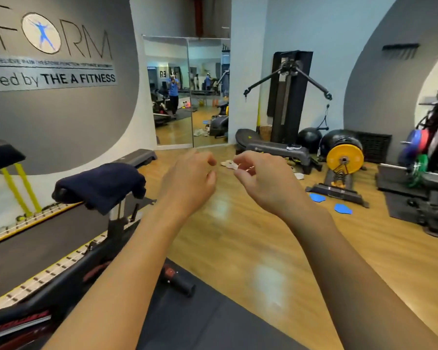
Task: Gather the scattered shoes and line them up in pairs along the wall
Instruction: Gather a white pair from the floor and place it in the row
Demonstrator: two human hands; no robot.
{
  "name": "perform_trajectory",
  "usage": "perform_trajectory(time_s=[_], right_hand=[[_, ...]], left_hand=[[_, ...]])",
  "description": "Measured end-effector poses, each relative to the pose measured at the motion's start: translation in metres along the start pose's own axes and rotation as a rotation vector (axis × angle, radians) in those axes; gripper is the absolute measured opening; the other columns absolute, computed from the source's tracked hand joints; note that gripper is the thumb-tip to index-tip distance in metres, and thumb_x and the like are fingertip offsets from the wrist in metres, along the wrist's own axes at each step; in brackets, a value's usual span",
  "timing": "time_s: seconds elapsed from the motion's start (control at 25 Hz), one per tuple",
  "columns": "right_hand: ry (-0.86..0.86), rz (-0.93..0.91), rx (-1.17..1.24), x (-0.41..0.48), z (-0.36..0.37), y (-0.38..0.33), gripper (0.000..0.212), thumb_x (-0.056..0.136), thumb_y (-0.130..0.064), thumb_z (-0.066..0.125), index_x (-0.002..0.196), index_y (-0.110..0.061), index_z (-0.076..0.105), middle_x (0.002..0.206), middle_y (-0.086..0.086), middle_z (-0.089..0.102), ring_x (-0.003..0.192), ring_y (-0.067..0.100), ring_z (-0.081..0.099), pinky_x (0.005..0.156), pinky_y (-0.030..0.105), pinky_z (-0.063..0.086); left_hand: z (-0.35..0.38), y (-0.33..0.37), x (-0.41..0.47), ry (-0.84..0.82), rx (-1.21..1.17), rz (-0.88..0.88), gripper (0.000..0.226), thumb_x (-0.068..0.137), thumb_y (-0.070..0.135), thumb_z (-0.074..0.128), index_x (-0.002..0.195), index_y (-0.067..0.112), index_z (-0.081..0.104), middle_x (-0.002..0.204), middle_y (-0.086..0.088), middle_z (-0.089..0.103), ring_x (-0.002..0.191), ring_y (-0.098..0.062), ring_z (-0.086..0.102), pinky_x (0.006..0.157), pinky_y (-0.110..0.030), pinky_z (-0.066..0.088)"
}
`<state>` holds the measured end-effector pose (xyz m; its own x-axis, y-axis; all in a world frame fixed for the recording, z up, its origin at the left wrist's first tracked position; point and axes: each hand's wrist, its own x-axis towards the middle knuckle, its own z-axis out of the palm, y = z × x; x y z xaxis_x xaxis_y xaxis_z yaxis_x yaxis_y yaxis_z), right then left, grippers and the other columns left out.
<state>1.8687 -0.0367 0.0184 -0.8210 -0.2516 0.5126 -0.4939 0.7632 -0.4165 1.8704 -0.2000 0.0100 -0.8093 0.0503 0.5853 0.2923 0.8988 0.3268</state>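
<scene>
Both my hands are raised in front of me over the wooden floor, far from the shoes. My left hand [187, 180] and my right hand [259, 176] hold nothing, their fingers loosely curled and apart. Pale shoes [227, 164] lie on the floor near the mirror, partly hidden behind my right fingers. Another pale shoe [299, 176] lies beside the grey step platform [278, 152]. A dark sneaker [294, 147] rests on top of that platform.
A treadmill with a dark towel [101, 185] stands at my left. A cable machine [288, 97], black exercise balls [310, 140], a yellow weight plate [345, 159] and a rack [430, 157] fill the far right. Blue pads [343, 208] lie on the floor. A dark mat [200, 311] is underfoot.
</scene>
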Motion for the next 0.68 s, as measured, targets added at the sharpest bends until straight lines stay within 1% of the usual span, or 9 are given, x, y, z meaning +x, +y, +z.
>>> perform_trajectory(time_s=[0.08, 0.16, 0.24, 0.32, 0.4, 0.48, 0.56, 0.6, 0.68], right_hand=[[0.019, 0.05, -0.044, 0.039, 0.006, 0.031, 0.028, 0.093, -0.032, 0.055, 0.119, -0.024, 0.061, 0.106, -0.005, 0.069, 0.097, 0.015, 0.062, 0.087, 0.039, 0.051], [0.055, 0.084, -0.073, 0.077, 0.009, 0.067, 0.028, 0.093, -0.032, 0.055, 0.12, -0.023, 0.061, 0.107, -0.004, 0.069, 0.098, 0.016, 0.061, 0.087, 0.042, 0.052], [0.071, 0.135, -0.113, 0.109, 0.013, 0.108, 0.028, 0.093, -0.031, 0.055, 0.12, -0.024, 0.061, 0.107, -0.003, 0.069, 0.1, 0.017, 0.062, 0.087, 0.043, 0.051], [0.093, 0.183, -0.132, 0.147, 0.02, 0.16, 0.027, 0.093, -0.03, 0.055, 0.12, -0.025, 0.061, 0.109, -0.003, 0.069, 0.101, 0.018, 0.062, 0.087, 0.04, 0.051], [0.102, 0.2, -0.136, 0.186, 0.029, 0.214, 0.028, 0.095, -0.029, 0.053, 0.121, -0.024, 0.061, 0.112, -0.003, 0.068, 0.102, 0.018, 0.061, 0.087, 0.04, 0.051], [0.106, 0.235, -0.127, 0.228, 0.035, 0.27, 0.029, 0.095, -0.029, 0.052, 0.122, -0.024, 0.06, 0.113, -0.003, 0.067, 0.103, 0.018, 0.06, 0.087, 0.042, 0.051], [0.091, 0.278, -0.118, 0.261, 0.037, 0.317, 0.03, 0.095, -0.028, 0.053, 0.124, -0.023, 0.059, 0.113, -0.003, 0.067, 0.103, 0.017, 0.06, 0.088, 0.041, 0.051], [0.09, 0.296, -0.1, 0.283, 0.037, 0.343, 0.029, 0.095, -0.026, 0.053, 0.123, -0.022, 0.06, 0.114, -0.002, 0.067, 0.103, 0.017, 0.06, 0.089, 0.04, 0.051], [0.107, 0.338, 0.009, 0.327, 0.039, 0.39, 0.027, 0.096, -0.017, 0.051, 0.121, -0.02, 0.061, 0.114, -0.002, 0.067, 0.103, 0.016, 0.059, 0.089, 0.035, 0.05]], left_hand=[[0.033, -0.005, 0.055, -0.022, -0.026, 0.036, 0.023, 0.093, 0.026, 0.054, 0.114, 0.022, 0.061, 0.117, 0.001, 0.058, 0.109, -0.019, 0.053, 0.087, -0.041, 0.049], [0.068, -0.007, 0.107, -0.015, -0.066, 0.079, 0.019, 0.093, 0.026, 0.055, 0.11, 0.022, 0.062, 0.113, 0.001, 0.059, 0.107, -0.019, 0.054, 0.082, -0.036, 0.048], [0.106, -0.004, 0.15, -0.038, -0.102, 0.116, 0.018, 0.092, 0.025, 0.056, 0.108, 0.022, 0.063, 0.111, 0.0, 0.06, 0.105, -0.019, 0.054, 0.078, -0.03, 0.041], [0.154, -0.002, 0.2, -0.061, -0.099, 0.16, 0.019, 0.091, 0.026, 0.057, 0.108, 0.022, 0.064, 0.109, -0.001, 0.06, 0.104, -0.02, 0.054, 0.078, -0.029, 0.04], [0.202, -0.002, 0.25, -0.061, -0.121, 0.161, 0.018, 0.091, 0.025, 0.057, 0.107, 0.022, 0.064, 0.109, -0.001, 0.06, 0.103, -0.019, 0.055, 0.079, -0.028, 0.039], [0.246, -0.001, 0.299, -0.071, -0.159, 0.159, 0.018, 0.091, 0.024, 0.058, 0.107, 0.02, 0.064, 0.11, -0.001, 0.059, 0.103, -0.019, 0.054, 0.08, -0.026, 0.039], [0.278, -0.001, 0.338, -0.095, -0.195, 0.147, 0.019, 0.091, 0.022, 0.058, 0.11, 0.019, 0.063, 0.114, -0.001, 0.057, 0.1, -0.017, 0.054, 0.082, -0.027, 0.041], [0.295, -0.002, 0.362, -0.097, -0.205, 0.14, 0.02, 0.092, 0.022, 0.058, 0.111, 0.019, 0.063, 0.115, 0.0, 0.056, 0.097, -0.015, 0.053, 0.081, -0.026, 0.041], [0.329, -0.01, 0.412, -0.092, -0.204, 0.122, 0.02, 0.092, 0.022, 0.058, 0.112, 0.02, 0.062, 0.115, 0.001, 0.054, 0.091, -0.009, 0.048, 0.078, -0.023, 0.036]])
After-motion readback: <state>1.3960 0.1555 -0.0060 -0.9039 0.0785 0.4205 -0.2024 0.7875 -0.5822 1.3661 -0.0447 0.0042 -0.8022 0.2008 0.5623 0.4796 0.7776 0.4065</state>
